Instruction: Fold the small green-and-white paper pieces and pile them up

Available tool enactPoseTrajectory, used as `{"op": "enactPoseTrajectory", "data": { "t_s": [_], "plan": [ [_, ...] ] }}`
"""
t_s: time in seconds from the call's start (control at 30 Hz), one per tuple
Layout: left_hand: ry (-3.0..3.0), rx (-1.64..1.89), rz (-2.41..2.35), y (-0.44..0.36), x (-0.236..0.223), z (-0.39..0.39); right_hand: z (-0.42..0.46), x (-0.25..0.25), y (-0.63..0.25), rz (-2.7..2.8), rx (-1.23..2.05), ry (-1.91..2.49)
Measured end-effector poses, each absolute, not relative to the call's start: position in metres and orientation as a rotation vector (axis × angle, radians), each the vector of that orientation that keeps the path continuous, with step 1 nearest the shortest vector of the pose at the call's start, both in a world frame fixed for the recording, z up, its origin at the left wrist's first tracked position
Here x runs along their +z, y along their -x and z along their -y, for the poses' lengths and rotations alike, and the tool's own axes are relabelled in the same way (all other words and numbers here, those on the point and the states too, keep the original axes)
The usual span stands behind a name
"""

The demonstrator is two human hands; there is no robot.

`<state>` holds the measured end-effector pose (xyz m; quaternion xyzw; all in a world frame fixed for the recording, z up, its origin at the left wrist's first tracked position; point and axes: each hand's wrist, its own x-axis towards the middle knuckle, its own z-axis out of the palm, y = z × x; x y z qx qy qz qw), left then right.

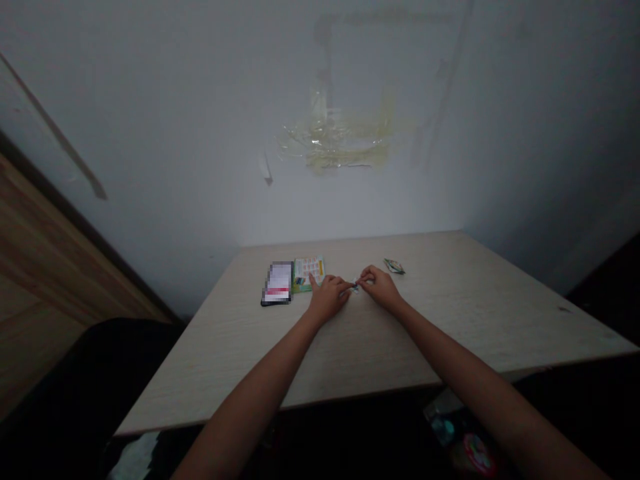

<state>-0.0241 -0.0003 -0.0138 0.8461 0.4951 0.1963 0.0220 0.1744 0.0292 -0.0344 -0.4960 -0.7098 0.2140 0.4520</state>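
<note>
Near the middle of the table, both hands meet at a small blue-and-white thing (355,287), too small and dim to name by kind. My left hand (329,297) reaches it from the left with fingertips closed at its edge, while one outer finger sticks out over a printed leaflet (309,268). From the right, my right hand (381,285) pinches the same small thing between thumb and fingertips. The fingers partly hide it. The leaflet is colourful, with rows of small pictures, and lies just beyond my left hand.
A phone or tablet (279,283) with a blurred screen lies left of the leaflet. A small crumpled packet (395,267) rests beyond my right hand. The pale wooden table (240,347) meets a wall (200,133) with old tape. Dark items sit below its front edge.
</note>
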Motion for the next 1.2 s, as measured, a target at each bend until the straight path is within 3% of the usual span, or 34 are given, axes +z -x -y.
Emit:
{"op": "enactPoseTrajectory", "data": {
  "t_s": [1.2],
  "plan": [
    [-2.682, 0.537, -1.517, 0.0247, -0.0151, -0.0017, -0.0264, -0.0317, -0.1726, 1.84, 0.295, 1.434]
  ]
}}
